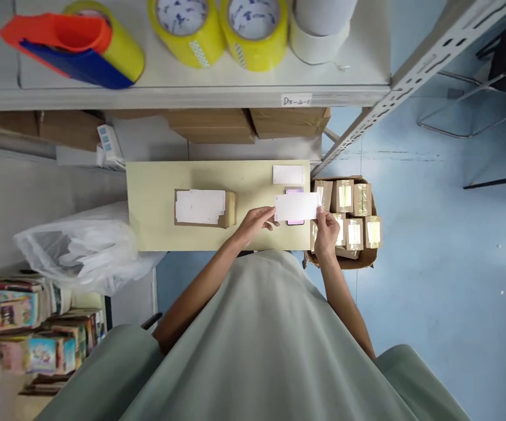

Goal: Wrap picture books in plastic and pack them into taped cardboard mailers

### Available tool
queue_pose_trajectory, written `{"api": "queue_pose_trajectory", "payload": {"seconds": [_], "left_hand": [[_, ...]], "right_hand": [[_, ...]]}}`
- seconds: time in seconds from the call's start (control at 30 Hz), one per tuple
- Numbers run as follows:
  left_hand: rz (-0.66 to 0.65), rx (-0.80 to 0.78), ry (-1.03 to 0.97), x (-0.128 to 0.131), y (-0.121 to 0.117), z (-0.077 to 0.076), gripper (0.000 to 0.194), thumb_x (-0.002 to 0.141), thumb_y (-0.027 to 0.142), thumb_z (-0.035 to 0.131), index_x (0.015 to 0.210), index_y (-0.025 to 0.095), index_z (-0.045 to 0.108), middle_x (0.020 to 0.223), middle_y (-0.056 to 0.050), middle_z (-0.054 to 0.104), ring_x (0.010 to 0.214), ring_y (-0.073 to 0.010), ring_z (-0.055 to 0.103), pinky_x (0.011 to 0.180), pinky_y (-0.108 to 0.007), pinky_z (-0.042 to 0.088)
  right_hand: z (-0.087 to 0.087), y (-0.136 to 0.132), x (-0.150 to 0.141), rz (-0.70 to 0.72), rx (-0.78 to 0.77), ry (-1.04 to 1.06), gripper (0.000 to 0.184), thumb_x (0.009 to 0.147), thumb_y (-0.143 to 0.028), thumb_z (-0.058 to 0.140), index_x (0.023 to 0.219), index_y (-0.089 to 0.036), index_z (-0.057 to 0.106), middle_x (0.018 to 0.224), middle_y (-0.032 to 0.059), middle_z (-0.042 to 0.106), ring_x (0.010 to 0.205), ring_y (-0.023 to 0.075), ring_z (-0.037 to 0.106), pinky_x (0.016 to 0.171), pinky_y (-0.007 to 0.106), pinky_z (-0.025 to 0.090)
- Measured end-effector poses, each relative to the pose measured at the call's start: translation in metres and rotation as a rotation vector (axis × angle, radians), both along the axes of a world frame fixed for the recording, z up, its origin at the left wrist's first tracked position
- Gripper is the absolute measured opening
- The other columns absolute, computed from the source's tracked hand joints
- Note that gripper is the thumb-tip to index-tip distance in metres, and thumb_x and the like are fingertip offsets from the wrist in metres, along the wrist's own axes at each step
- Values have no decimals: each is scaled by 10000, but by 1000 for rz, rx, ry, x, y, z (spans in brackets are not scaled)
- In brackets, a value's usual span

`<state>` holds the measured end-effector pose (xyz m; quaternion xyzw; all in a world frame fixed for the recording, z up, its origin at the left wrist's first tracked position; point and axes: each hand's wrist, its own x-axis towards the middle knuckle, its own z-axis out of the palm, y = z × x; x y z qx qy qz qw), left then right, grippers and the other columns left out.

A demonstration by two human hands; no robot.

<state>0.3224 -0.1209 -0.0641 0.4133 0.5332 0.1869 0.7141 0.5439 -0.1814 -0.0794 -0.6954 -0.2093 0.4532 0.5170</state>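
Observation:
A white paper label (297, 207) stretches between my two hands, above the right part of the table. My right hand (326, 233) pinches its right end between thumb and fingers. At the left end, the fingers of my left hand (256, 223) are closed on the label's edge. Partly hidden beneath the label lies a phone (295, 222) with a purple-pink screen. Just behind it is another white label (288, 174), flat on the table. To the left of my left hand sits a brown cardboard box (230, 209) with white paper labels (200, 206) on top.
The pale yellow table (156, 181) stands under a shelf (235, 88) carrying yellow tape rolls (255, 49) and a red-blue tape dispenser (72, 44). A carton (373, 260) of small taped boxes is at right. White plastic bags (90, 245) and books (42, 339) are at left.

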Motion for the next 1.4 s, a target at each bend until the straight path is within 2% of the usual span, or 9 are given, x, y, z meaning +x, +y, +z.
{"api": "queue_pose_trajectory", "payload": {"seconds": [0.1, 0.2, 0.3, 0.47, 0.7, 0.97, 1.23, 1.3, 1.4], "left_hand": [[97, 28, -24, -31, -12, 34, 535, 925, 724, 685, 905, 196, 770, 1026, -165, 821, 911, -276, 779, 725, -375, 586], [184, 105, -70, -60, -21, 58, 382, 891, 564, 747, 885, 184, 781, 997, -150, 842, 831, -240, 739, 680, -352, 544], [202, 176, -46, -86, -28, 76, 272, 862, 461, 788, 886, 190, 792, 955, -111, 845, 811, -222, 722, 686, -336, 534], [207, 254, -41, -125, -33, 98, 237, 852, 443, 804, 833, 208, 777, 869, -71, 811, 841, -236, 751, 753, -353, 590], [129, 338, -109, -199, -33, 105, 196, 885, 408, 785, 830, 220, 772, 881, -65, 810, 883, -243, 769, 836, -382, 624], [148, 411, -187, -288, -22, 107, 170, 913, 377, 782, 830, 232, 749, 842, -35, 778, 830, -205, 742, 780, -336, 590], [92, 457, -248, -351, -2, 108, 242, 941, 436, 776, 840, 219, 745, 845, -47, 760, 792, -204, 702, 754, -344, 572], [89, 476, -280, -362, 4, 107, 244, 944, 440, 781, 848, 218, 745, 852, -48, 760, 784, -201, 697, 747, -342, 565], [67, 537, -298, -376, 13, 108, 241, 958, 431, 778, 851, 219, 739, 850, -45, 754, 769, -188, 677, 728, -330, 544]], "right_hand": [[21, 7, -19, 65, 39, -60, 538, 955, -756, 723, 784, -258, 611, 764, -4, 622, 740, 187, 595, 756, 337, 541], [45, 18, -41, 134, 90, -64, 562, 963, -760, 730, 771, -252, 587, 747, -20, 580, 716, 163, 536, 730, 315, 502], [65, 26, -65, 178, 127, -64, 596, 948, -784, 748, 751, -249, 573, 728, -27, 538, 701, 152, 495, 704, 305, 476], [84, 29, -104, 220, 161, -161, 598, 983, -797, 699, 773, -252, 568, 732, -31, 510, 703, 150, 484, 698, 300, 463], [104, 23, -174, 206, 153, -295, 576, 1017, -767, 674, 783, -251, 572, 746, -20, 535, 714, 153, 513, 700, 304, 474], [119, 21, -268, 179, 161, -353, 544, 1026, -764, 640, 824, -262, 586, 779, -5, 593, 748, 170, 582, 729, 317, 514], [131, 25, -334, 114, 116, -419, 536, 1028, -766, 632, 849, -261, 609, 786, -1, 630, 759, 180, 617, 718, 316, 529], [128, 28, -346, 147, 89, -429, 522, 1042, -743, 627, 851, -257, 636, 797, 10, 661, 779, 192, 647, 740, 331, 550], [122, 32, -362, 286, 68, -551, 452, 1016, -682, 711, 879, -251, 717, 890, 41, 737, 831, 217, 695, 824, 381, 588]]}}
